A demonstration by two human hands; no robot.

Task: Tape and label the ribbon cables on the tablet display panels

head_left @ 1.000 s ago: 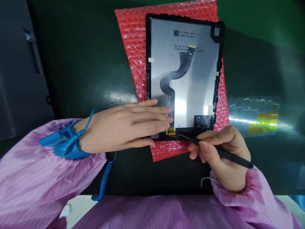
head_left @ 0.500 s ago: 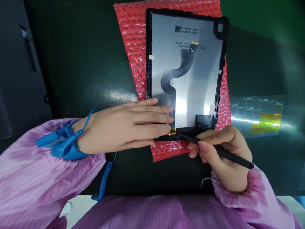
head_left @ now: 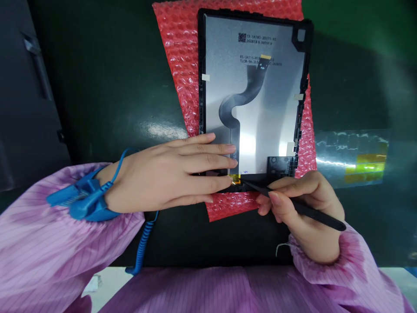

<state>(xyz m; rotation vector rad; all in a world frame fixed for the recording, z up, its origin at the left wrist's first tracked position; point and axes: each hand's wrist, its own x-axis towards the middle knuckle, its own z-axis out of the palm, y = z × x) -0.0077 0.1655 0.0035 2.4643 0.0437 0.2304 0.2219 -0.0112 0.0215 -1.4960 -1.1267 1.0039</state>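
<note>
A tablet screen panel (head_left: 273,117) in a black frame lies with its silver back up. My left hand (head_left: 176,169) is flat across its lower left part, fingers stretched out, one fingertip at a piece of yellow tape (head_left: 235,178) near the bottom edge. Black tweezers (head_left: 306,208) are gripped in my right hand (head_left: 306,200), their tip beside that tape. A dark flex cable (head_left: 233,108) curves up the panel from near my left fingers and ends in a gold connector. Part of the frame's lower left is hidden under my left hand.
Red bubble wrap (head_left: 176,52) lies under the panel on the dark green table (head_left: 130,87). To the right is a clear sheet with yellow tape strips (head_left: 365,167). A dark grey case (head_left: 26,87) stands at left. A blue wrist strap (head_left: 87,195) trails a coiled cord (head_left: 143,243).
My left index fingertip has drawn back slightly to the left, showing more of the yellow tape. The tweezers stay almost in place, and the panel appears shifted only slightly.
</note>
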